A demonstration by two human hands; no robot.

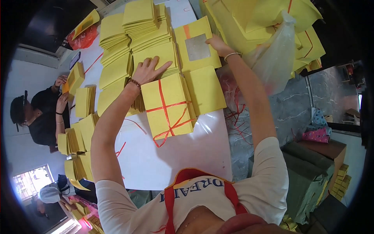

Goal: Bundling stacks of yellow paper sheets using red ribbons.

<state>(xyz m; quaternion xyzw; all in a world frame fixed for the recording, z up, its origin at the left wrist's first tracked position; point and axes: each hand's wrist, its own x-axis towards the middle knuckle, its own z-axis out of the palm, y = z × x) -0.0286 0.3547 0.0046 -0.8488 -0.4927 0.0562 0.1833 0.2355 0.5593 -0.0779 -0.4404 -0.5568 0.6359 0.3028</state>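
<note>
Fingers [154, 62], left hand [146, 73]: spread wide, thumb held apart, laid palm down on the near part of a stack of folded yellow sheets [155, 50]; nothing seen to be gripped; a beaded bracelet [134, 82] is worn at the wrist

Right hand [221, 45]: fingers bent and placed at the right edge of a grey square panel [198, 48], which is laid on a flat yellow piece [214, 57]; whether the panel is pinched cannot be told; a pale bangle [232, 55] is worn

Tied bundle [154, 95], yellow: placed just below the left hand on the white counter [194, 156], crossed and knotted with red string [163, 95]; one loop is hung toward the near edge

Plain yellow sheet [205, 89]: laid between the bundle and the counter's right side, below the panel

Further yellow stacks [113, 31]: ranged in columns at the far left of the counter

Translucent plastic bag [278, 54]: stood to the right, against a large yellow pile [237, 19]; its upper end is gathered

Co-worker [39, 111], dark clothing and cap: seen at left, a yellow packet [78, 78] being held in both hands

Loose red strand [136, 124]: left on the counter, left of the bundle
</note>
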